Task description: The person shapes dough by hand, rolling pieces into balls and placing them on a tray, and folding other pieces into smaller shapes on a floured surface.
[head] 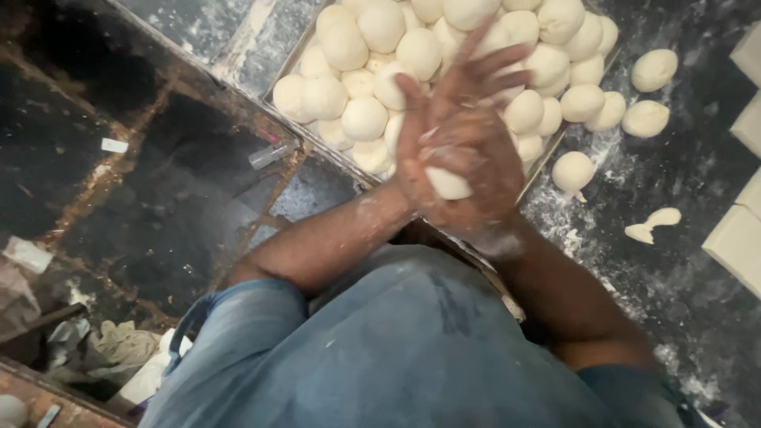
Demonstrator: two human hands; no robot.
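Note:
My two hands are pressed together around one white dough ball [448, 184], which shows at the bottom of my palms. My left hand [414, 150] is on the left side of it, its arm dusted with flour. My right hand [483, 135] lies against it from the right, fingers spread and blurred. Both hands hover over the near edge of a metal tray [295, 49] piled with several round dough balls [365, 117].
Three loose dough balls [644, 119] and a small dough scrap [654, 223] lie on the dark floured counter [674, 277] at the right. White blocks [737, 246] line the right edge. At the left is a dark dirty floor with a small clear bottle [273, 154] and rags [119, 349].

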